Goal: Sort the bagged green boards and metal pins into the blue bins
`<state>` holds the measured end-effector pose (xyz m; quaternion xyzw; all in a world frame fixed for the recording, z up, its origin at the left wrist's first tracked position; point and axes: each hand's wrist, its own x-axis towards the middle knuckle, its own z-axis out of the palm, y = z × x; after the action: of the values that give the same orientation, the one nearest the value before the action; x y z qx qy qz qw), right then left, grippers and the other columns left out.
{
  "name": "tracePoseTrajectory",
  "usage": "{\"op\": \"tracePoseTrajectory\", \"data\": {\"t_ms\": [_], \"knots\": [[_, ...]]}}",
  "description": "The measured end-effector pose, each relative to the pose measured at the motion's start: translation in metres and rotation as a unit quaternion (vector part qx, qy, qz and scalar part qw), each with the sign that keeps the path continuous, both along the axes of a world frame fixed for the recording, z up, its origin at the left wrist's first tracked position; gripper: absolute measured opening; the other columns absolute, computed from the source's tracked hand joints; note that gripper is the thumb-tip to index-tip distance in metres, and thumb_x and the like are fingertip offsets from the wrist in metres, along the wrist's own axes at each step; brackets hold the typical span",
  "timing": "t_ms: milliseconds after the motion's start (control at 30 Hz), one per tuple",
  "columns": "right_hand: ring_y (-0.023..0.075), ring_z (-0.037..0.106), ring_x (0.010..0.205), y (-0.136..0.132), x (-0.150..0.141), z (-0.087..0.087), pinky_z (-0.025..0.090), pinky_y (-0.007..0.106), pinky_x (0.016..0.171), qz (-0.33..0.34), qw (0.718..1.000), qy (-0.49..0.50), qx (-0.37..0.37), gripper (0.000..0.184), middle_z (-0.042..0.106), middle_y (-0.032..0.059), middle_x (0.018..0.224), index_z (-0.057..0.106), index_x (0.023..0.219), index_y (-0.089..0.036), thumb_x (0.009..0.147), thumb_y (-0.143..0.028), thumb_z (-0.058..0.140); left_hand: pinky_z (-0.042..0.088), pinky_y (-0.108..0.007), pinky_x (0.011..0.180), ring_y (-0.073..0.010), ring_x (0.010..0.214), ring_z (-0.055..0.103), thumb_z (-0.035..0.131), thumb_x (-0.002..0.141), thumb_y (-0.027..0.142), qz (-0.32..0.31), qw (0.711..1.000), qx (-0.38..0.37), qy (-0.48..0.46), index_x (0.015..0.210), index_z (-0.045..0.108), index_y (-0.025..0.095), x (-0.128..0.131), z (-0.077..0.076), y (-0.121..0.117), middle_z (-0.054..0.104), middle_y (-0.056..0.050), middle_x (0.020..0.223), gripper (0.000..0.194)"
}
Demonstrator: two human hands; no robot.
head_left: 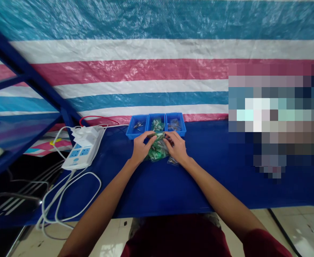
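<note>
My left hand (142, 146) and my right hand (176, 145) meet in front of three joined blue bins, fingers closed in a pinch. Between the fingertips they hold a small clear-and-green plastic bag (160, 135); its contents are too small to name. Under and in front of it lie several green plastic bags (157, 154) with small parts inside. A clear bag of small metal parts (172, 161) sits by my right wrist. The left bin (134, 136) holds loose metal pins, the middle bin (157, 115) green bags, the right bin (183, 132) clear bags of small parts.
A white power strip (78, 153) with plugged-in adapters stands at the left, its white cable (99, 182) looping over the table edge. Blue metal framing (44, 89) rises at the left. Striped sheeting (146, 71) hangs behind the blue table (157, 192). A pixelated area covers the right.
</note>
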<state>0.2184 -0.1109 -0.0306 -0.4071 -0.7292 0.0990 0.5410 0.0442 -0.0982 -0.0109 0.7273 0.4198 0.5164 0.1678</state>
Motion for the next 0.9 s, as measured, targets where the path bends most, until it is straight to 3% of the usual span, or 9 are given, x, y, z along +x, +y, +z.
{"op": "tracePoseTrajectory", "data": {"t_ms": [133,267,400,533,633,700,767,900], "knots": [[0.0136,0.058,0.072,-0.001,0.002,-0.001,0.053,0.027,0.068,0.020,1.000,-0.012,-0.015,0.041,0.060,0.0054,0.098,0.049,0.132,-0.025,0.091,-0.019,0.044,0.050,-0.023,0.062,-0.0127,0.067,0.063,0.067,0.080,0.038,-0.032,0.991,-0.071,-0.107,0.098,0.060,0.019,0.002,0.000,0.001,0.066,-0.001,0.079,0.027],[0.0150,0.061,0.085,-0.002,0.002,0.001,0.053,0.029,0.075,0.026,0.999,-0.020,-0.004,0.047,0.060,0.0063,0.104,0.045,0.137,-0.028,0.092,-0.015,0.039,0.042,-0.019,0.048,-0.0084,0.049,0.053,0.070,0.078,0.038,-0.086,0.974,-0.132,-0.161,0.108,0.053,0.023,0.006,0.002,0.000,0.056,0.006,0.062,0.037],[0.0162,0.060,0.092,-0.002,0.003,0.002,0.051,0.029,0.079,0.020,0.999,-0.031,0.022,0.036,0.060,0.0073,0.104,0.059,0.123,-0.025,0.093,-0.017,0.040,0.045,-0.022,0.052,-0.0101,0.055,0.054,0.063,0.083,0.043,-0.088,0.981,-0.118,-0.129,0.093,0.063,0.019,0.008,0.003,-0.002,0.060,0.001,0.067,0.026],[0.0158,0.060,0.088,-0.001,0.004,0.001,0.049,0.027,0.075,0.008,1.000,-0.017,0.013,0.026,0.061,0.0073,0.098,0.064,0.110,-0.021,0.093,-0.020,0.044,0.050,-0.027,0.062,-0.0158,0.075,0.060,0.047,0.089,0.057,-0.100,0.987,-0.086,-0.089,0.091,0.069,0.017,0.005,0.004,-0.004,0.063,-0.007,0.088,0.046],[0.0154,0.059,0.080,-0.001,0.003,0.000,0.048,0.027,0.073,-0.009,1.000,-0.007,-0.004,0.022,0.062,0.0065,0.090,0.065,0.101,-0.019,0.094,-0.027,0.046,0.052,-0.030,0.067,-0.0179,0.084,0.059,0.052,0.080,0.067,-0.108,0.992,-0.036,-0.047,0.093,0.070,0.017,0.003,0.003,-0.001,0.059,-0.009,0.100,0.055],[0.0151,0.059,0.075,0.000,0.002,0.000,0.048,0.027,0.070,-0.014,1.000,-0.011,-0.006,0.022,0.062,0.0056,0.083,0.065,0.094,-0.018,0.094,-0.031,0.047,0.053,-0.032,0.076,-0.0191,0.090,0.059,0.059,0.077,0.063,-0.077,0.997,-0.006,-0.025,0.089,0.070,0.017,0.003,0.000,0.001,0.059,-0.010,0.103,0.049],[0.0146,0.057,0.070,-0.001,0.001,-0.001,0.046,0.026,0.067,-0.012,1.000,-0.021,0.000,0.025,0.061,0.0045,0.076,0.064,0.086,-0.017,0.094,-0.033,0.047,0.052,-0.033,0.079,-0.0187,0.088,0.061,0.063,0.079,0.054,-0.054,0.998,-0.016,-0.025,0.083,0.068,0.016,0.005,-0.003,0.002,0.063,-0.008,0.096,0.039],[0.0143,0.058,0.069,-0.002,0.001,0.001,0.047,0.027,0.068,-0.010,1.000,-0.028,-0.006,0.030,0.061,0.0040,0.074,0.065,0.083,-0.017,0.096,-0.032,0.042,0.053,-0.027,0.059,-0.0134,0.059,0.061,0.064,0.082,0.045,-0.082,0.986,-0.114,-0.093,0.089,0.061,0.017,0.008,-0.007,0.000,0.063,0.000,0.071,0.030]]}}
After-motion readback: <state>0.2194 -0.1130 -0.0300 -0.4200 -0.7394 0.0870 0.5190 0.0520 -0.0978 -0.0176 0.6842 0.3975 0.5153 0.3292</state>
